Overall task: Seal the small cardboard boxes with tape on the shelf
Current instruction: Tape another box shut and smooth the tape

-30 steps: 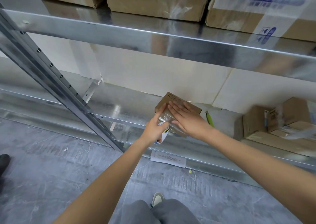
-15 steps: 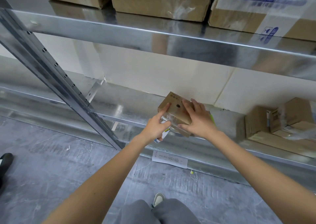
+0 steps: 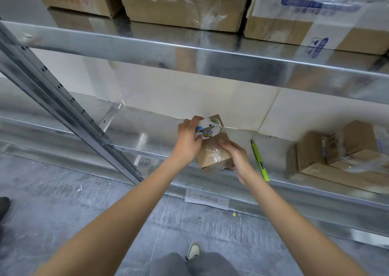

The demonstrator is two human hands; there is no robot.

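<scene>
Head: left hand grips tape roll; right hand holds box.

Lower shelf lay open left of held small box. Green cutter lay just right; box pile blocked far right. Slanted upright barred left approach; upper shelf limited headroom.

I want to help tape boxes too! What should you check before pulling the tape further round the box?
1. Left hand grips the tape roll: ok.
2. Right hand holds the small box steady: ok.
3. Tape already stuck on the box's top face: ok, shiny strip shows.
4. Tape runs straight, no wrinkles: cannot tell.
5. Green cutter within reach on the shelf, right of the box: ok.
6. Box flaps fully closed underneath: cannot tell.
</scene>
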